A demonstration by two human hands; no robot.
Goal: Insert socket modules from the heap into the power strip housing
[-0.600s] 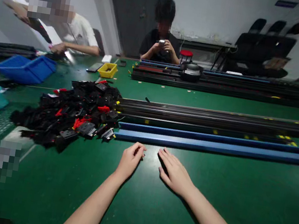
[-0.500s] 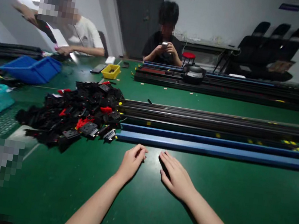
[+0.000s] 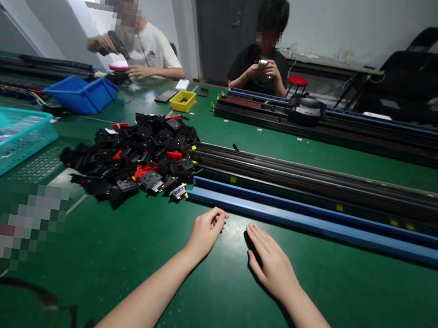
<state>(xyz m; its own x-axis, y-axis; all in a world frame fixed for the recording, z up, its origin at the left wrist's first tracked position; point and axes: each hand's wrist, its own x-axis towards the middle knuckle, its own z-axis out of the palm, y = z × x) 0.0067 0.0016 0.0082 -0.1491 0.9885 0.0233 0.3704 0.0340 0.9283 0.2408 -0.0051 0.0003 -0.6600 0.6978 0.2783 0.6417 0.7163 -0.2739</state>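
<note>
My left hand (image 3: 207, 232) rests on the green table (image 3: 221, 308), its fingers curled in and nothing showing in them. Beside it, my right hand (image 3: 272, 261) lies palm down with the fingers stretched out, holding nothing. A small gap of bare tabletop separates the two. Just beyond both hands runs a long blue rail (image 3: 297, 219), touching neither. Behind it lie several dark long rails (image 3: 284, 174) with yellow marks. To the left of my left hand is a heap of black plastic parts (image 3: 137, 154) with some red pieces among them.
A turquoise basket (image 3: 24, 155) stands at the left, with a blue bin (image 3: 82, 95) and a small yellow tray (image 3: 183, 101) farther back. More rails (image 3: 251, 115) lie across the far side. Two people sit there, one with a dark hand tool (image 3: 117, 45), the other with a phone (image 3: 263, 63).
The view has swung left, so things appear farther right. My hands keep their pose on the table. The person at the left has brought the hand tool in closer to the body.
</note>
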